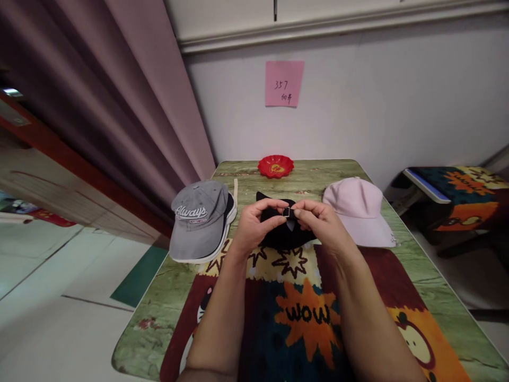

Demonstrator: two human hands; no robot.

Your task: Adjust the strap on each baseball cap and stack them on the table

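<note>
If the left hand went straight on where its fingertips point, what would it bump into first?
Probably the fingers of the right hand, which face the left hand across the small buckle of the black cap. Depth is hard to judge here.

Black cap [278,233], solid pink cap [353,199], and orange-starburst mat [308,318].

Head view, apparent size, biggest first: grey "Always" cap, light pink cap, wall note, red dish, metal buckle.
1. Grey cap and light pink cap: too alike to rank
2. Pink wall note
3. Red dish, foreshortened by the viewing angle
4. Metal buckle, clearly smallest
</note>
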